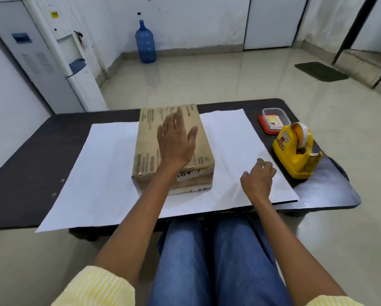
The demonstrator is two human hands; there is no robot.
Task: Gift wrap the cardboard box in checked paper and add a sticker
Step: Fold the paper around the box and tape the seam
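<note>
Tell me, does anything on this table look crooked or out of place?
Slightly: the large white paper sheet lies a little skewed on the dark table, its near left corner hanging past the table's edge. Nothing looks spilled or broken.

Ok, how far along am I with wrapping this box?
Early on. Done: the paper lies spread on the table, white side up, with the cardboard box set on its middle. In hand: the left hand is spread over the box top and the right hand rests on the paper beside it. Left: every fold, taping from the tape dispenser, and the sticker.
</note>
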